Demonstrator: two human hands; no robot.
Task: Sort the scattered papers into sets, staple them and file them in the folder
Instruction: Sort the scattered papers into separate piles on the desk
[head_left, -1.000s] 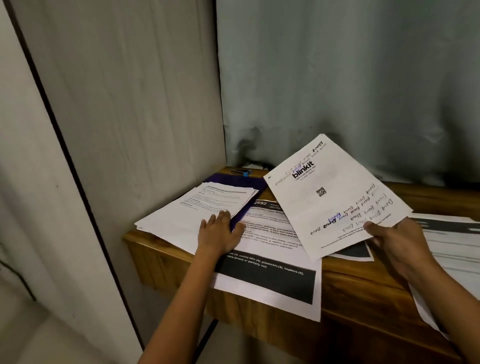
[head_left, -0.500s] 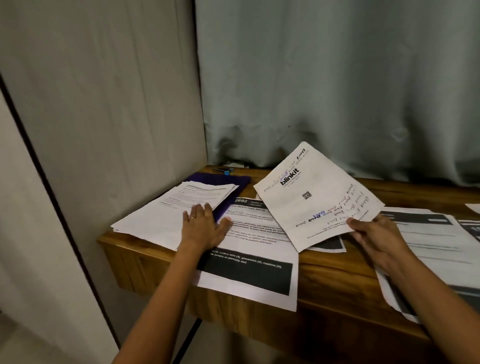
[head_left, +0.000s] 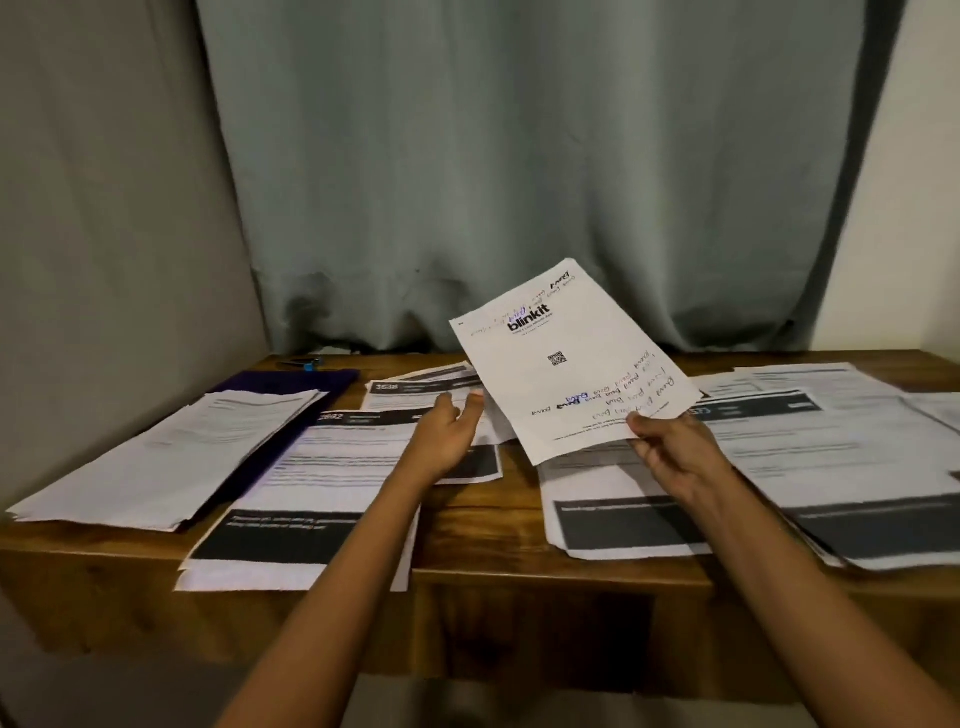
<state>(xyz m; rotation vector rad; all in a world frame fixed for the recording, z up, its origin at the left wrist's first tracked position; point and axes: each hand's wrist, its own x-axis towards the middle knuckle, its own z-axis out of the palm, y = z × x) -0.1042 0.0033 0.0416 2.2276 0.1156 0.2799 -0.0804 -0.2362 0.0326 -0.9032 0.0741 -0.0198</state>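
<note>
My right hand (head_left: 672, 447) pinches the lower edge of a white sheet printed "blinkit" with handwriting (head_left: 566, 358), tilted up above the wooden table (head_left: 509, 514). My left hand (head_left: 447, 431) hovers open, palm turned inward, just left of that sheet's edge, above the papers. A stack of white papers (head_left: 171, 457) lies at the left, partly over a dark purple folder (head_left: 291, 382). Printed sheets with black bands (head_left: 322, 483) lie in the middle, and more spread at the right (head_left: 795, 467). A small blue-tipped item, maybe a stapler (head_left: 304, 364), sits at the back left.
A grey-green curtain (head_left: 519, 182) hangs behind the table. A grey wall panel (head_left: 104, 234) closes the left side. Some sheets overhang the table's front edge (head_left: 291, 577). Bare wood shows between the middle and right paper groups.
My left hand has lifted off the left stack and moved right toward the held sheet. The view has swung right, bringing the right-hand papers into sight. The right hand still holds the sheet.
</note>
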